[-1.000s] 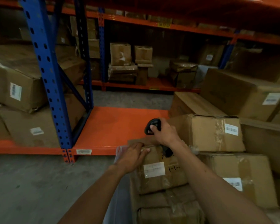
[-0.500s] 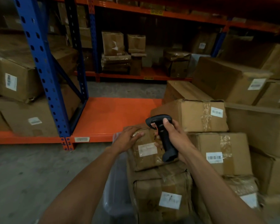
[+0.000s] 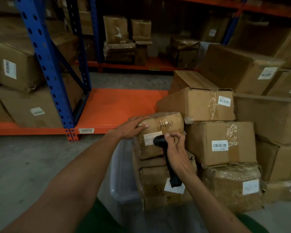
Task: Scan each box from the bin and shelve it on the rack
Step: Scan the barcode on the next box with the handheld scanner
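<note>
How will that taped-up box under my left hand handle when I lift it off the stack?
The taped-up box looks soft rather than stiff: its corners are rounded and its sides bulge, so it may give. Its glossy tape wrap could be slippery. The left hand covers much of its top, so one-handed lifting seems plausible; weight cannot be told.

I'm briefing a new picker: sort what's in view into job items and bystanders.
Job:
- taped box under the left hand
- scanner in the right hand
- bin
- orange shelf

Bystanders:
- stacked boxes to the right
- big cartons left of the blue upright
</note>
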Tool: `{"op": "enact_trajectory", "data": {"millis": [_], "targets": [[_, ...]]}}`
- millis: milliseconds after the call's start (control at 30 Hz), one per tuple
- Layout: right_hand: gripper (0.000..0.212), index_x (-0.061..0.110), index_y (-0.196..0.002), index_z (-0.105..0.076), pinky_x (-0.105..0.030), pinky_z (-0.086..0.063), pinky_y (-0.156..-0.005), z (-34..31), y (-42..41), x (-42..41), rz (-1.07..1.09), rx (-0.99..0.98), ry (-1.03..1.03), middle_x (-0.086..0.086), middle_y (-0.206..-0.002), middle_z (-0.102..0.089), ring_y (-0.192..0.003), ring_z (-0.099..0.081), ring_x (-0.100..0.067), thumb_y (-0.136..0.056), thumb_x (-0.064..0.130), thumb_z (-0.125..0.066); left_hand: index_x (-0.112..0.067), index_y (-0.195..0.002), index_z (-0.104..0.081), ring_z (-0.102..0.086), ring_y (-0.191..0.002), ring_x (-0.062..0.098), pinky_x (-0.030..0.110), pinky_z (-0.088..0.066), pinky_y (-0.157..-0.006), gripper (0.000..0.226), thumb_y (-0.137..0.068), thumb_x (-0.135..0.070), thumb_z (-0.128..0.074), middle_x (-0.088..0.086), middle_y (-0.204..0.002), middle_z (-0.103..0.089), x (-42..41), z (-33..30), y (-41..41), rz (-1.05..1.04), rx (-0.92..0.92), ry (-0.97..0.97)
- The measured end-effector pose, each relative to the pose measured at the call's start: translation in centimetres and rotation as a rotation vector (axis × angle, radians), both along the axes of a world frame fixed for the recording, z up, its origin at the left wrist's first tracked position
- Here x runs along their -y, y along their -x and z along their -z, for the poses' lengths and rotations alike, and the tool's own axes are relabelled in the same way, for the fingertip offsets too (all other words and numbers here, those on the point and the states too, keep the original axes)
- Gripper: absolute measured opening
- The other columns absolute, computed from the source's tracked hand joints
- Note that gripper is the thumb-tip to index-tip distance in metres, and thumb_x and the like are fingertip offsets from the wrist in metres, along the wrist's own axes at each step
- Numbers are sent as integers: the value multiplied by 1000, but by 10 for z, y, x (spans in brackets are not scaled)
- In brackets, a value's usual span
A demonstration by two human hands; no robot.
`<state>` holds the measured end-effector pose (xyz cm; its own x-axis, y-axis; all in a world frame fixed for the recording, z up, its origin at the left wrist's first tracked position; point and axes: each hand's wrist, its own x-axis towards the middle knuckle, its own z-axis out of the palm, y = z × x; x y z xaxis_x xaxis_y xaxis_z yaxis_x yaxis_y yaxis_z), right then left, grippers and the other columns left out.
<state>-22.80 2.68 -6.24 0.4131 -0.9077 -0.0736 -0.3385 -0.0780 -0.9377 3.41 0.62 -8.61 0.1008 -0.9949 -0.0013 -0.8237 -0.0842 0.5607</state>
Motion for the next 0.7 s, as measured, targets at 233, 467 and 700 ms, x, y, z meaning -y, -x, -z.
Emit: {"op": "enact_trajectory", "data": {"millis": [233,467,700], "targets": [[33,44,-129,-42,-25,-42,-65,-4,0,-12,12,-38,194,18,-103,-60,-87,-60,-5,-103,64,-40,-37,-155,-29,-35,-141,29,49,-33,-116,60,-100,-58,-41,10,-152,-38,-4,-4,5,-17,-20,-4],[28,37,-130,-41,-28,-44,-59,-3,2,-13,-5,-82,267,5,-99,-66,-76,-67,-17,-107,53,-40,-33,-155,-31,-35,-141,29,47,-33,-116,57,-102,-51,-42,11,-152,-38,-4,-6,7,-16,-44,-3],[25,39,-129,-44,-33,-50,-67,-10,1,-15,-5,-57,298,15,-98,-64,-79,-65,-12,-107,51,-43,-34,-154,-33,-37,-140,29,47,-32,-116,55,-102,-50,-44,11,-149,-41,-3,-3,6,-28,-50,13]]}}
